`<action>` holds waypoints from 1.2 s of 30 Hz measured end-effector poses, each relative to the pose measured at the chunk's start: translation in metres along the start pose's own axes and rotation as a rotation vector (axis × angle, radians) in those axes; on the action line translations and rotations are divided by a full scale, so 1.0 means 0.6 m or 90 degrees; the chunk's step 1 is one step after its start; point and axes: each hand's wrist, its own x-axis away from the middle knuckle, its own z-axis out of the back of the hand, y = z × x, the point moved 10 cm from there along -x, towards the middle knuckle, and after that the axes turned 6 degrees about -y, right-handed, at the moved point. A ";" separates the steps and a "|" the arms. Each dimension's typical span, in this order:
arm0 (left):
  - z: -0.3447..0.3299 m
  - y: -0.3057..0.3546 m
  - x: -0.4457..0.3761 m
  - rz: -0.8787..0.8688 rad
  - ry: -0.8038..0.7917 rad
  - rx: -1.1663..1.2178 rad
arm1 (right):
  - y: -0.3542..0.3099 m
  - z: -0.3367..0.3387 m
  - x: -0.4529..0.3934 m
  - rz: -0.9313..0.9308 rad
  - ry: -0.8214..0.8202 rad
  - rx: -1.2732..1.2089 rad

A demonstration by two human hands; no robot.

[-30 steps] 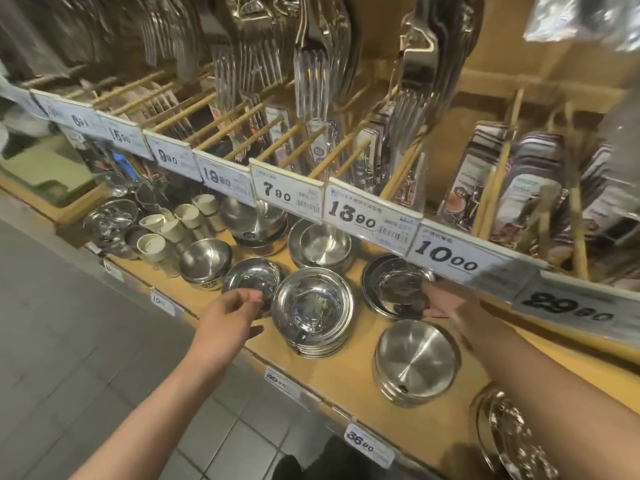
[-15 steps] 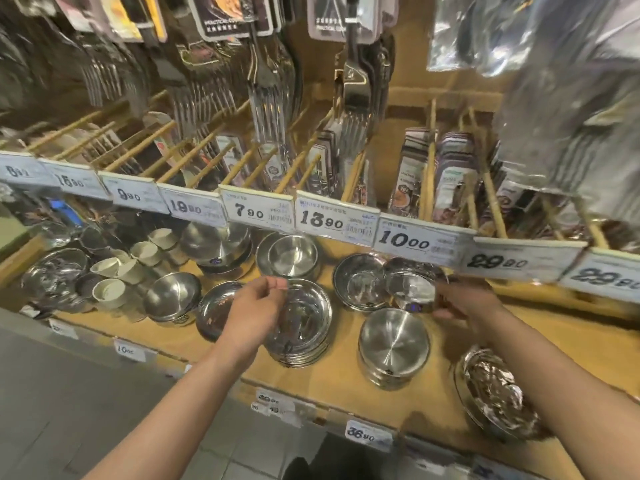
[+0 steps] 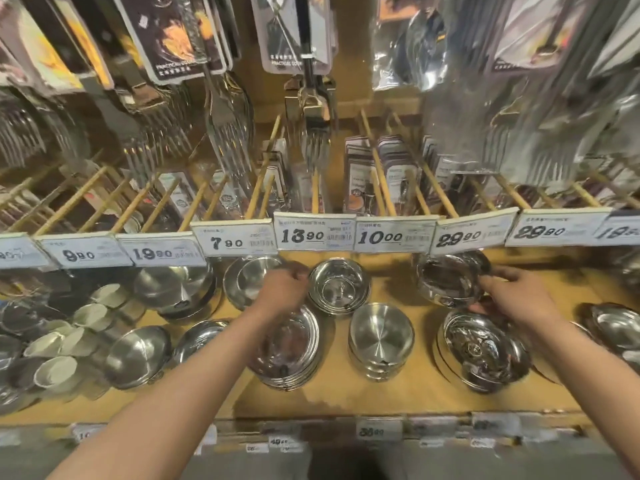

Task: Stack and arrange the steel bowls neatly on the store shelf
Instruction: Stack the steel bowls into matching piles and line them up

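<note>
Steel bowls stand in stacks on the wooden shelf (image 3: 415,393). My right hand (image 3: 516,296) grips the right rim of a shiny steel bowl (image 3: 446,282), tilted at the back under the 29.90 tag. Below it lies a shallow stack (image 3: 481,355). My left hand (image 3: 284,289) hovers over a flat stack of bowls (image 3: 291,355), its curled fingers at the left rim of the back middle stack (image 3: 337,289). Whether they grip that rim is unclear. A brushed stack (image 3: 381,341) stands front centre.
More bowls sit to the left (image 3: 249,282) (image 3: 173,292) (image 3: 135,355) and far right (image 3: 616,323). Small cups (image 3: 52,341) crowd the left end. A low rail of price tags (image 3: 311,233) overhangs the back of the shelf, with forks (image 3: 311,140) hanging above.
The view has swung right and centred on the shelf. My right hand has lifted a bowl and carried it right. My left hand has moved back to the rear middle stack.
</note>
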 end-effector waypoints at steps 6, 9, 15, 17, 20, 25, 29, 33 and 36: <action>-0.056 0.012 -0.100 0.026 -0.098 -0.169 | 0.017 -0.010 0.035 0.031 0.012 -0.074; -0.083 -0.005 -0.147 0.046 -0.101 -0.233 | 0.026 -0.019 0.040 0.053 0.006 -0.075; -0.116 -0.042 -0.216 0.070 -0.114 -0.412 | 0.040 -0.038 0.041 0.069 -0.003 -0.081; -0.120 -0.044 -0.227 0.064 -0.102 -0.440 | 0.044 -0.043 0.040 0.067 -0.004 -0.088; -0.117 -0.041 -0.229 0.050 -0.078 -0.473 | 0.048 -0.046 0.037 0.066 0.002 -0.100; -0.119 -0.037 -0.226 0.030 -0.088 -0.498 | 0.051 -0.055 0.032 0.060 0.013 -0.145; -0.111 -0.037 -0.217 0.051 -0.083 -0.454 | 0.060 -0.061 0.032 0.045 0.017 -0.156; -0.095 -0.040 -0.201 0.068 -0.066 -0.346 | 0.062 -0.059 0.041 0.036 0.017 -0.160; -0.077 -0.034 -0.194 0.083 -0.061 -0.302 | 0.060 -0.054 0.048 0.024 0.021 -0.166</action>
